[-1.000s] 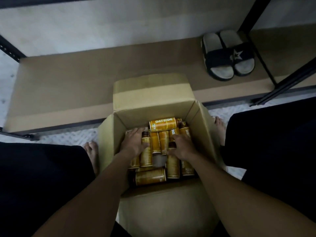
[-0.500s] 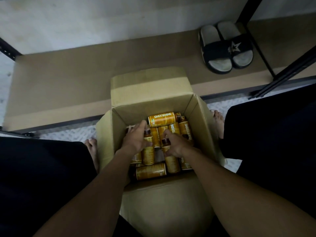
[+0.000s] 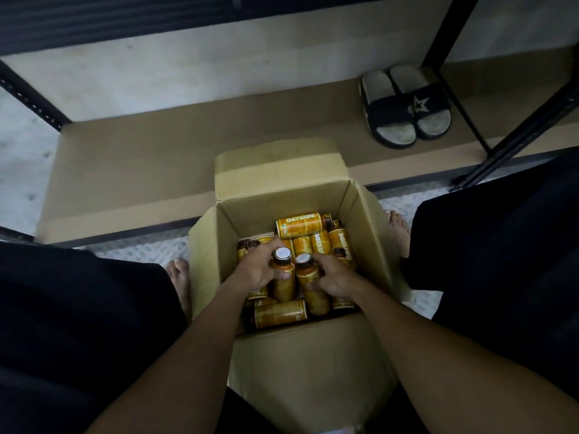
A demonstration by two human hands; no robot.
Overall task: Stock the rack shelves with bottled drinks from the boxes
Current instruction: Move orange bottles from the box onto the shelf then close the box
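Down between the knees, head view: open cardboard box [image 3: 203,261] on the floor, flaps folded out, holding many orange bottles [image 3: 340,242], some upright, some lying. Left hand [image 3: 257,267] is inside the box, fingers curled round the left bottle [image 3: 283,285] just under its dark cap. Right hand [image 3: 335,277] is next to it, fingers and thumb wrapped round the right bottle [image 3: 315,292]. Both held bottles stand side by side, touching, near box centre, caps toward the camera. OATSIDE bottle [image 3: 302,225] lies crosswise by the far wall; front bottle [image 3: 279,313] lies crosswise by the near wall, between the wrists. Rack shelf [image 3: 141,158] sits just beyond the box; slippers [image 3: 405,104] are on its right part. Bare feet [image 3: 180,277] flank the box.
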